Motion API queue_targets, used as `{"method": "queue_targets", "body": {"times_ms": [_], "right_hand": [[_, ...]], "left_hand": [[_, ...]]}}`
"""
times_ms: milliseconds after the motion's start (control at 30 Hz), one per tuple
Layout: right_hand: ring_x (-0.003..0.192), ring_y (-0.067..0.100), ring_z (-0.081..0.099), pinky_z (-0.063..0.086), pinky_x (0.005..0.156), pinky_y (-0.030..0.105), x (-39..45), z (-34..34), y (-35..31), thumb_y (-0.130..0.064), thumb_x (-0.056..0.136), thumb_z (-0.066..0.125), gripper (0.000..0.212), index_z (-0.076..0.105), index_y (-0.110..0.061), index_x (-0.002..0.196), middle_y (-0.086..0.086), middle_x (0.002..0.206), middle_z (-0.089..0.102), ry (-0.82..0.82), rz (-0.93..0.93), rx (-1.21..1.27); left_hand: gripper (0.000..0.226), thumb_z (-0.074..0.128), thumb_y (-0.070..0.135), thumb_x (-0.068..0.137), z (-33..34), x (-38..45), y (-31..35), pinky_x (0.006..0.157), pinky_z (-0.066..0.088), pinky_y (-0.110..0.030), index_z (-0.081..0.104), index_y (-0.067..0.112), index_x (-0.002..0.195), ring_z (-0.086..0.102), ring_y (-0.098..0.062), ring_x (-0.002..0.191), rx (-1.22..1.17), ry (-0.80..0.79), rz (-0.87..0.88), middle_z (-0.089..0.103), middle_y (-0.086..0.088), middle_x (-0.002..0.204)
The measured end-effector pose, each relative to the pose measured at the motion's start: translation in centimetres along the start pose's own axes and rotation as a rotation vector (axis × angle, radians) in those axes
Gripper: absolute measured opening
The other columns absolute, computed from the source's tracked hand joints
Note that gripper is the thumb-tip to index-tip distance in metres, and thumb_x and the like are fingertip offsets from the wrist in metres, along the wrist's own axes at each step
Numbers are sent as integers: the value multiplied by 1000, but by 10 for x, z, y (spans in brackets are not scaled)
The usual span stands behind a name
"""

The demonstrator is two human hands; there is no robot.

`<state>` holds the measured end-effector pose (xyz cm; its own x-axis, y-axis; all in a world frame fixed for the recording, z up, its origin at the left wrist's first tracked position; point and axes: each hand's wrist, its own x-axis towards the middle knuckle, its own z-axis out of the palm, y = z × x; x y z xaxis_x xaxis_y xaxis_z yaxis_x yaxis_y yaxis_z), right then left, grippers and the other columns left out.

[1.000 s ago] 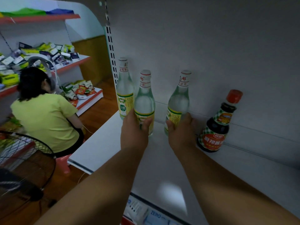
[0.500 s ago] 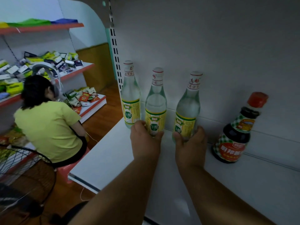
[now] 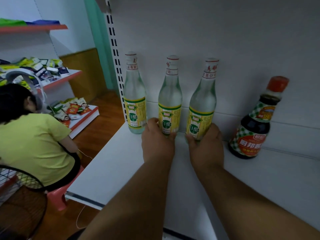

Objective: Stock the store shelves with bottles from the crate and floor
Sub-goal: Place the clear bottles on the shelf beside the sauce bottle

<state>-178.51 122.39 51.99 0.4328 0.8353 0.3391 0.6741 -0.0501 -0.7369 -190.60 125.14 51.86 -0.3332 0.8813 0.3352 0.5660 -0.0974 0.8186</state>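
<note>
Three clear vinegar bottles with yellow-green labels stand upright in a row at the back of the white shelf. The left bottle stands free. My left hand is wrapped around the base of the middle bottle. My right hand grips the base of the right bottle. A dark soy sauce bottle with a red cap stands apart to the right. No crate is in view.
A person in a yellow shirt sits on a pink stool at the left, close to the shelf's corner. A wire fan guard is at lower left. Shelves of snack packets line the far left wall.
Both hands slid their bottles back toward the shelf's rear panel, into line with the left bottle. The view moved closer to the shelf.
</note>
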Motion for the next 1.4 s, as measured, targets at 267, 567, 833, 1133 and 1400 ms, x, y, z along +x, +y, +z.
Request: {"method": "queue_targets", "body": {"times_ms": [267,567,833,1133,1400], "right_hand": [[134,36,37,35,108,42,-2,1,-2,-29,96,57,88,-4,-3,154,20,150,31,-52,10,-18],[125,36,43,40,104,44,0,-1,-2,-31,90,66,81,21,0,150,19,136,40,23,15,-106],[122,37,45,41,102,44,0,3,-2,-31,89,66,74,28,0,144,19,134,41,26,30,-145],[140,36,28,28,113,40,-18,-27,-23,-43,94,57,92,3,5,151,23,152,25,-153,130,-197],[130,32,38,36,104,37,-124,-132,-76,-31,96,50,69,20,-1,150,17,144,37,-233,-29,-295]], "left_hand": [[63,78,40,75,3,2,0,90,51,-48,43,22,124,58,-27,111,37,-13,19,58,-3,122],[62,77,40,76,1,0,2,91,50,-48,43,23,125,57,-26,111,41,-13,0,55,-3,122],[60,77,39,77,1,-2,5,91,50,-47,43,22,124,58,-27,110,82,-15,-18,55,-3,123],[58,72,25,80,-34,-42,26,96,45,-44,41,12,127,51,-33,117,249,-164,-17,47,-10,128],[49,64,25,83,-145,-141,57,88,47,-42,49,13,128,54,-31,109,322,-273,144,54,-9,122]]}}
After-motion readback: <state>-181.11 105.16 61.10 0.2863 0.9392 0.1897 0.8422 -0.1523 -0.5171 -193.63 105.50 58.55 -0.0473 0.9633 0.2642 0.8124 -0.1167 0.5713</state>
